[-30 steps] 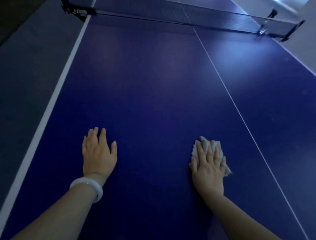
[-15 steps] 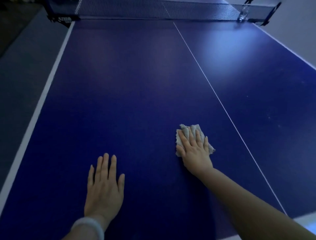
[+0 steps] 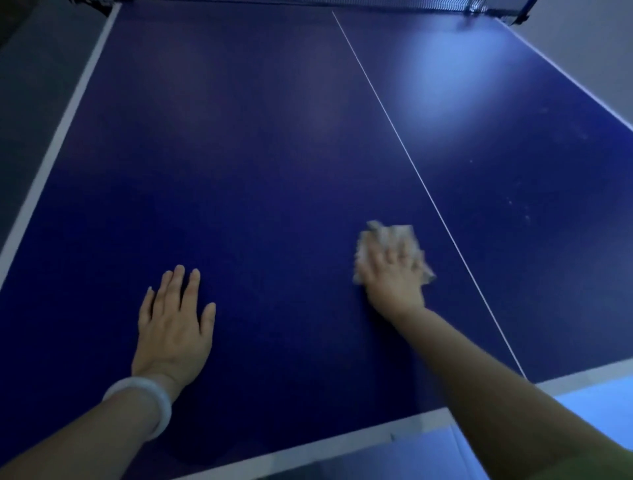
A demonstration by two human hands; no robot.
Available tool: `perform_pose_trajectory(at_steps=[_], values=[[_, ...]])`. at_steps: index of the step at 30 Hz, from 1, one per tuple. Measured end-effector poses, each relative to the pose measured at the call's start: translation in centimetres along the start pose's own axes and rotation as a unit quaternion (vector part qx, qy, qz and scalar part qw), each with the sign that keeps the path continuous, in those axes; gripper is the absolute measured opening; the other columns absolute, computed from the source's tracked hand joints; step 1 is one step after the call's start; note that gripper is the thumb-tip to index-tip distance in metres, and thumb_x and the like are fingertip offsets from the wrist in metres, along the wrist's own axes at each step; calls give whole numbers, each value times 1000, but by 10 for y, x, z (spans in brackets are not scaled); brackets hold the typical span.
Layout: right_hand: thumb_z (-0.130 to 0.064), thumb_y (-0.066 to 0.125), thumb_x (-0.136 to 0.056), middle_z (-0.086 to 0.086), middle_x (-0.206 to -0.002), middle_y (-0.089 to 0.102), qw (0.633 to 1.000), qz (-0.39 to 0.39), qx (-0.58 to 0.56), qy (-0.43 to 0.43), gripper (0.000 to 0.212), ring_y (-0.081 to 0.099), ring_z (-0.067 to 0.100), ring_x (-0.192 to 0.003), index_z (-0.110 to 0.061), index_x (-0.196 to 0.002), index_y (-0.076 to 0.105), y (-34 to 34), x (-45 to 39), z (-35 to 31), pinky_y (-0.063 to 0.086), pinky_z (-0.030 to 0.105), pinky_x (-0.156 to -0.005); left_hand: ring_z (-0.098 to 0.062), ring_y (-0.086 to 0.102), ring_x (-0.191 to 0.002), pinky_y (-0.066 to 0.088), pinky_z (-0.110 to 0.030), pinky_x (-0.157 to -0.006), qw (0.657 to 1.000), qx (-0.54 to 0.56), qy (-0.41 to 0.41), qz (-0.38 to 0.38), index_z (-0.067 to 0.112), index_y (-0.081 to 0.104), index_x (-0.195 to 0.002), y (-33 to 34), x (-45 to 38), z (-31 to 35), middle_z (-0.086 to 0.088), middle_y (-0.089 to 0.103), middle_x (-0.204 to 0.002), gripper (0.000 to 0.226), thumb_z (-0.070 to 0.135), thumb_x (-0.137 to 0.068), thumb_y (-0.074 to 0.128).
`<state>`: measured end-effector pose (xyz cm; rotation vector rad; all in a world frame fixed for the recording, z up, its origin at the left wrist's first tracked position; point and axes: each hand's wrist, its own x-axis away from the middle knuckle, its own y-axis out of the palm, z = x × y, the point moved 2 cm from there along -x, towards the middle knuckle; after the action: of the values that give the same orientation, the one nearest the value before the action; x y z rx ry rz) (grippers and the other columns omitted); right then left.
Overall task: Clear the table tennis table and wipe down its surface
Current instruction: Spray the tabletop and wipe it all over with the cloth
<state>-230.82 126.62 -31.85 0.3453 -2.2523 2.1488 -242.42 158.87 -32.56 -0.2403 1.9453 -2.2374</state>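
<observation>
Both bare arms are reaching forward. The left hand (image 3: 171, 325) is lying flat, palm down, fingers straight and slightly spread. The right hand (image 3: 394, 277), blurred, is pressing palm down with fingers spread.

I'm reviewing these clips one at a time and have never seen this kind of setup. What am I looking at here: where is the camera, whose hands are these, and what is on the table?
The camera sits on a person's head and looks forward and down, so the two bare arms are the wearer's own. There is no robot. The surface is a blue table tennis table with white lines, and its net runs along the top edge of the picture. The left hand, with a pale bangle on the wrist, lies flat on the table, holding nothing. The right hand presses a light crumpled cloth onto the surface; it is blurred, so the exact grip is unclear.
</observation>
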Motion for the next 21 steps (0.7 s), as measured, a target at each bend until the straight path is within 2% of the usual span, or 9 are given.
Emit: perform_pose_trajectory(at_steps=[2, 4, 6, 9, 12, 14, 16, 19, 21], values=[[-40, 31, -102, -4, -165, -11, 984, -4, -18, -179, 62, -19, 39, -148, -32, -157, 5, 10, 40, -33, 1, 67, -115, -22, 10, -150, 6, -44, -123, 1000, 2, -2, 0, 13, 22, -154, -1, 1, 0, -10, 15, -162, 66, 46, -97, 19], [-47, 25, -105, -8, -165, -5, 960, -10, -41, -277, 56, -15, 27, -151, -36, -157, 6, 16, 82, -31, -6, 57, -119, -22, 11, -150, 6, -44, -123, 1000, 3, -3, 4, 12, 23, -153, -1, 0, 0, -10, 16, -162, 67, 47, -96, 19], [-50, 23, -104, -9, -165, -5, 971, -1, -21, -240, 56, -14, 25, -151, -39, -156, 5, 16, 99, 7, -1, 58, -120, -23, 12, -150, 6, -44, -123, 1000, 5, -3, 8, 12, 25, -153, 0, 0, 0, -10, 17, -161, 67, 47, -96, 18], [-47, 25, -103, -14, -162, -18, 998, 15, 46, -43, 60, -20, 24, -149, -42, -153, -8, 6, 90, 82, 6, 67, -115, -22, 10, -150, 5, -43, -123, 1000, 1, -4, 5, 14, 22, -154, 2, -1, 0, -9, 15, -162, 68, 48, -96, 16], [-46, 24, -101, -13, -163, -17, 990, -7, -57, 130, 61, -19, 24, -150, -46, -153, -7, -7, 74, 114, -1, 67, -115, -23, 11, -150, 6, -44, -123, 1000, -2, -3, 8, 13, 23, -153, 2, -1, -1, -10, 16, -162, 66, 47, -96, 18], [-49, 23, -102, -6, -165, -9, 976, 5, -110, 186, 57, -15, 27, -150, -45, -154, 1, -5, 76, 93, -4, 64, -116, -23, 10, -150, 6, -44, -123, 1000, -3, -3, 9, 13, 23, -153, 2, 0, -2, -10, 16, -162, 66, 47, -97, 18], [-51, 22, -102, -6, -165, -8, 988, 29, -73, 133, 57, -15, 29, -150, -42, -155, 2, 6, 90, 57, -8, 60, -118, -22, 9, -150, 6, -44, -123, 1000, 1, -2, 7, 13, 23, -153, 2, -1, -3, -10, 15, -162, 67, 48, -96, 18], [-60, 6, -97, -14, -162, -15, 999, 6, -39, -18, 60, -24, 20, -148, -44, -154, -5, 18, 122, 29, -12, 55, -119, -23, 8, -150, 4, -45, -122, 1000, 7, 2, 6, 13, 22, -153, 2, 0, -2, -11, 14, -162, 67, 47, -96, 18], [-60, 3, -97, -15, -162, -15, 1000, 10, 2, -2, 58, -22, 17, -149, -45, -153, -8, 19, 133, 51, -9, 57, -119, -24, 7, -150, 4, -45, -122, 1000, 4, 6, 4, 12, 20, -154, 1, 1, -2, -12, 13, -162, 66, 46, -97, 18]])
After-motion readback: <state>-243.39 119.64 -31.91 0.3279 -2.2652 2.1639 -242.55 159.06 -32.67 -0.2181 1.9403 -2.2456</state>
